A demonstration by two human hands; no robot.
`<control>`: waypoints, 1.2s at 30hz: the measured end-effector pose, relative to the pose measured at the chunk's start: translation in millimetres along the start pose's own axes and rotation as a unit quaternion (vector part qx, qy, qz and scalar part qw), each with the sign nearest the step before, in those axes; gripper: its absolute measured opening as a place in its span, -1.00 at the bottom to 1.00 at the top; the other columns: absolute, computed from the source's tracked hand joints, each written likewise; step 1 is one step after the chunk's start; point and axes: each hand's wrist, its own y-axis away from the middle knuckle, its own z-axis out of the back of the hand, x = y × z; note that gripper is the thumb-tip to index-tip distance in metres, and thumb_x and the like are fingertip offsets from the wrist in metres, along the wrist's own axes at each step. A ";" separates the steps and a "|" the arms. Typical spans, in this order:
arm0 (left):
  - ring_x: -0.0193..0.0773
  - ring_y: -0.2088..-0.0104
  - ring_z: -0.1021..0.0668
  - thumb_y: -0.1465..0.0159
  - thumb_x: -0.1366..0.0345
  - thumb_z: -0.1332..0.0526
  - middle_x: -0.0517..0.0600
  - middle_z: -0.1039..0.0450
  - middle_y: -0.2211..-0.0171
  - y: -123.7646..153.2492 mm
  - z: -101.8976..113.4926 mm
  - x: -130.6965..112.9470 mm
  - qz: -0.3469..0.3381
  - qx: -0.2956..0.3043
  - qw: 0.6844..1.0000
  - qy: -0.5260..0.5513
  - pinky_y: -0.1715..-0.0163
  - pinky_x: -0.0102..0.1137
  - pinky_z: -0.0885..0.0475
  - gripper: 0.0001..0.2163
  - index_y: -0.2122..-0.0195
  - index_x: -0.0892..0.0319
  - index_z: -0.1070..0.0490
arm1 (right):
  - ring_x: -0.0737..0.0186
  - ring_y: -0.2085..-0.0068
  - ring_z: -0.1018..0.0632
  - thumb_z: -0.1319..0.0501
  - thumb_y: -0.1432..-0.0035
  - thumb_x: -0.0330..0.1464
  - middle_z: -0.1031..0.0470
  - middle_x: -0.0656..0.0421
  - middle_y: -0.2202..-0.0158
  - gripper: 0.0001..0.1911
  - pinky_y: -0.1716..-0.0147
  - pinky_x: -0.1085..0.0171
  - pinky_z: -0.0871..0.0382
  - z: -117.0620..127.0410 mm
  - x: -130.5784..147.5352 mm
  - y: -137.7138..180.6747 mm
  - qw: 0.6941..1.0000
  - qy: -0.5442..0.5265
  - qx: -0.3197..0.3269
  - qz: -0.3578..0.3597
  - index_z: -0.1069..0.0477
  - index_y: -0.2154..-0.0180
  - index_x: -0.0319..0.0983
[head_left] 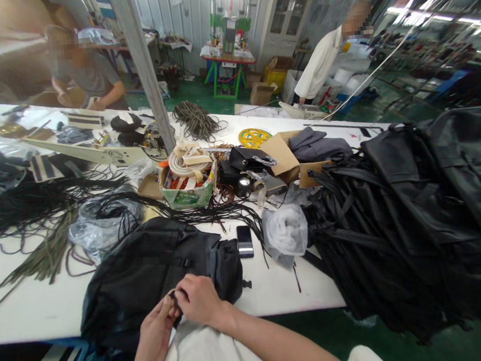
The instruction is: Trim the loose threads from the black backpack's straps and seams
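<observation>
Left hand (pixel 156 329) and right hand (pixel 199 299) meet fingertip to fingertip, both pinching a black pull (pixel 172 295), too small to identify further. It sits at the near edge of the backpack (pixel 147 267), which lies just beyond the knuckles. A phone (pixel 244 241) lies beyond the right hand, with loose cords (pixel 226 212) past it. Risk: a hard tug on the backpack could snag the cords and drag the phone.
</observation>
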 end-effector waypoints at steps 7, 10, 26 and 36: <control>-0.26 0.31 -0.34 0.13 -0.03 -0.74 -0.02 -0.35 0.39 5.2 -8.0 -4.2 -0.004 -0.013 1.000 0.000 0.33 -0.40 -0.45 -0.49 0.43 0.24 -0.61 | 0.19 0.08 -0.70 -0.29 -0.51 -0.37 -0.72 0.20 0.08 -0.86 0.05 0.30 -0.51 0.8 -3.8 0.4 0.999 -0.012 0.015 0.042 -0.64 0.04 -0.13; -0.26 0.32 -0.33 0.13 -0.05 -0.74 -0.02 -0.34 0.40 6.0 -8.9 -3.9 -0.004 -0.015 1.000 -0.006 0.34 -0.41 -0.44 -0.48 0.41 0.25 -0.63 | 0.16 0.08 -0.68 -0.29 -0.51 -0.36 -0.70 0.18 0.10 -0.89 0.04 0.26 -0.51 -0.3 -4.2 -0.6 0.999 0.000 0.021 0.046 -0.63 0.07 -0.15; -0.29 0.38 -0.36 0.12 -0.16 -0.71 -0.02 -0.35 0.45 9.8 -18.7 -7.7 -0.020 -0.005 0.999 -0.050 0.37 -0.41 -0.37 -0.41 0.39 0.28 -0.65 | 0.12 0.10 -0.66 -0.18 -0.55 -0.38 -0.65 0.11 0.10 -0.87 0.13 0.21 -0.49 -10.3 -6.6 0.7 0.997 0.040 0.042 0.041 -0.50 0.10 -0.21; -0.30 0.37 -0.37 0.12 -0.17 -0.70 -0.03 -0.38 0.44 8.3 -18.7 -3.2 -0.038 -0.033 0.997 -0.060 0.36 -0.43 -0.34 -0.35 0.21 0.27 -0.72 | 0.09 0.10 -0.63 -0.14 -0.58 -0.38 -0.64 0.09 0.13 -0.83 0.12 0.12 -0.40 -13.3 -2.8 1.0 0.997 0.057 0.038 0.023 -0.47 0.14 -0.20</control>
